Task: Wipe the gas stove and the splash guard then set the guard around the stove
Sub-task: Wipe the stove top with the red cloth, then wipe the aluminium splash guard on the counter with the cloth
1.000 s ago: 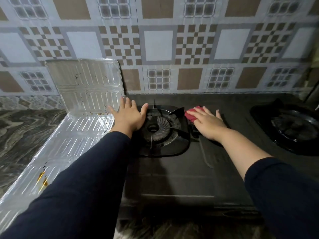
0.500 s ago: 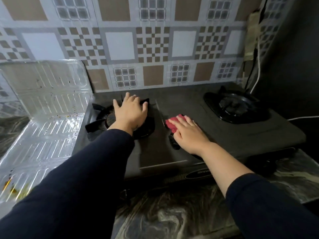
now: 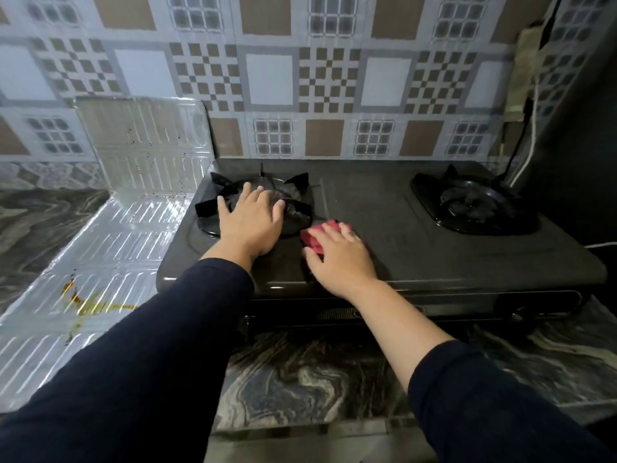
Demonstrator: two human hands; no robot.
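The left hand point(image 3: 249, 225) lies flat over the left burner point(image 3: 293, 208), hiding its centre and part of the grate. Under the right hand point(image 3: 337, 259) most of the red cloth point(image 3: 317, 237) is covered; only its upper left corner shows. The splash guard point(image 3: 110, 235) runs out of the frame at the lower left, partly behind the left sleeve point(image 3: 133, 379). On the stove's front panel point(image 3: 467, 304), knobs and lettering are too dark to make out.
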